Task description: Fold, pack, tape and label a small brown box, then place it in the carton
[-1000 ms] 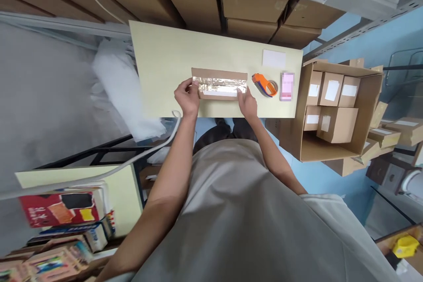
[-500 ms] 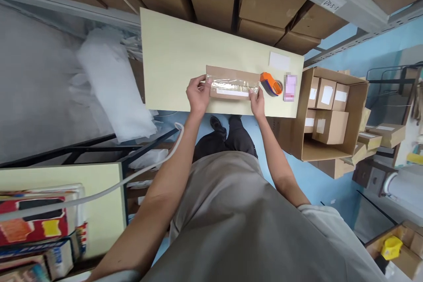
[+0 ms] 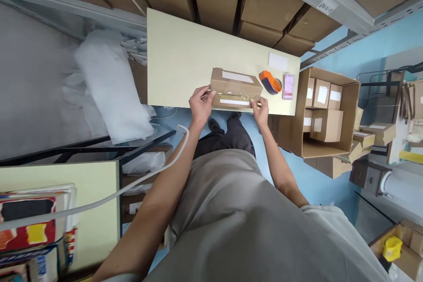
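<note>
A long brown cardboard box point(image 3: 235, 83) with white labels and clear tape along its near face lies on the pale yellow table point(image 3: 178, 57), close to the front edge. My left hand point(image 3: 201, 106) grips its left end with curled fingers. My right hand point(image 3: 261, 111) pinches its right end at the near corner. An orange tape dispenser point(image 3: 268, 82) rests just to the right of the box.
A white card point(image 3: 277, 61) and a pink item point(image 3: 288, 87) lie at the table's right end. An open carton point(image 3: 350, 141) holding small labelled boxes stands at the right. White plastic bags point(image 3: 109, 83) lie at the left. Shelves of cartons point(image 3: 264, 4) rise behind.
The box has been turned so that the taped face now points toward me and a labelled face is on top. Both hands stayed at its ends.
</note>
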`<state>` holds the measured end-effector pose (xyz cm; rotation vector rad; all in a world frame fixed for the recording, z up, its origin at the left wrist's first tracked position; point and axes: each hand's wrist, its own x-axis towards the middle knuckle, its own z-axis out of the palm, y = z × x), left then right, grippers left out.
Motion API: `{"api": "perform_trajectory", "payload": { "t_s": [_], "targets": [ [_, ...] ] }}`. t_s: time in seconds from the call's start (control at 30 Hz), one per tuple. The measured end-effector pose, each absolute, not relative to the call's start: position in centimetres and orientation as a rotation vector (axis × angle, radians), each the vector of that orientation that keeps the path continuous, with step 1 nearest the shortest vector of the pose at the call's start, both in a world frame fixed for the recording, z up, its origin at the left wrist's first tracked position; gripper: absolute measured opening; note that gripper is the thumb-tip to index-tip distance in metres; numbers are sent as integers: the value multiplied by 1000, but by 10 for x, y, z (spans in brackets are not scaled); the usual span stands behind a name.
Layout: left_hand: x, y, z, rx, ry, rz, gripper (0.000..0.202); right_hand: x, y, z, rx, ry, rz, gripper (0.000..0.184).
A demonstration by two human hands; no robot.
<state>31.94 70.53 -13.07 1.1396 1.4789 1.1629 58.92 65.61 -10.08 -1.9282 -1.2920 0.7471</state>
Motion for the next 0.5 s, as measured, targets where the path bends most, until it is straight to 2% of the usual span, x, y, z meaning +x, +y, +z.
{"api": "perform_trajectory", "payload": {
  "t_s": [0.2, 0.4, 0.5],
  "targets": [
    [316, 691, -126, 1161, 1490, 1172, 47, 591, 645, -101, -2046, -1308, 708, 40],
    [317, 719, -139, 1144, 1598, 1168, 29, 574, 673, -117, -2087, -1322, 690, 22],
    [319, 737, -151, 1031, 1707, 1106, 36, 563, 687, -128, -2079, -1282, 815, 19]
  ]
}}
